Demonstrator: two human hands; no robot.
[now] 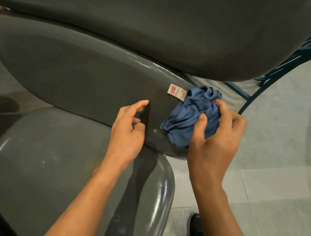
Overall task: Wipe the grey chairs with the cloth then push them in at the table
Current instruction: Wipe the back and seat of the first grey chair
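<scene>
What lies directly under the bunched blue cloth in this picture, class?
The blue cloth, gripped by the right hand, lies on the grey chair's backrest. Its white label sticks out on the backrest. The surface beneath the cloth is covered, so its state cannot be seen.

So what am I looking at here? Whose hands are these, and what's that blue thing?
There is no machine here, just a person. The one picture comes from a camera worn on their head, looking down, so you see their own two arms. The right hand grips a bunched-up blue cloth with a small white label, pressing it on the backrest of a grey chair. The left hand holds nothing; its fingers are loosely bent by the backrest. Below is the chair's shiny seat. Another grey chair fills the top. On the pale tiled floor you can see a black shoe.
</scene>
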